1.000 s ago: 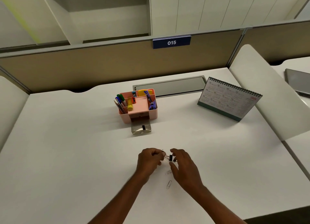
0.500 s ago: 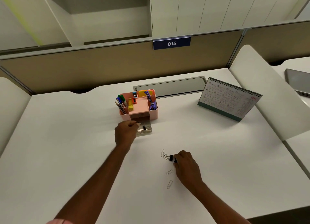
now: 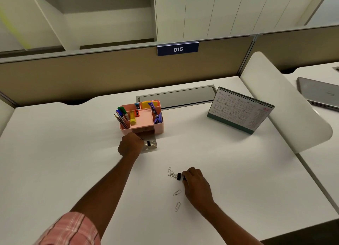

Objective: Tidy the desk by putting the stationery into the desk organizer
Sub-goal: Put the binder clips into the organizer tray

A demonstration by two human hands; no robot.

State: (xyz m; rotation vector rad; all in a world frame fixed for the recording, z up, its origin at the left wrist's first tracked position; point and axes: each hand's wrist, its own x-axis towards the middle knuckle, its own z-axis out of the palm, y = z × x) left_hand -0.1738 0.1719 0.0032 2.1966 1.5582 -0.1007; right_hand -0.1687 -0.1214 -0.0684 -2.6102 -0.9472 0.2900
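The pink desk organizer stands at the desk's middle, with pens, a yellow glue stick and scissors in it. Its clear drawer is pulled out and has a black binder clip inside. My left hand rests at the drawer's left edge, fingers pinched on what looks like a small wire clip, mostly hidden. Nearer me, my right hand grips another black binder clip lying on the desk. A bunch of paper clips touches it, and two single paper clips lie below.
A desk calendar stands to the right of the organizer. A grey cable hatch lies behind it. A white side panel bounds the desk on the right, with a closed laptop beyond. A tan partition runs along the back.
My left hand left the clips near my right hand and went up to the open drawer, settling at its left edge. My right hand stayed on the black binder clip.
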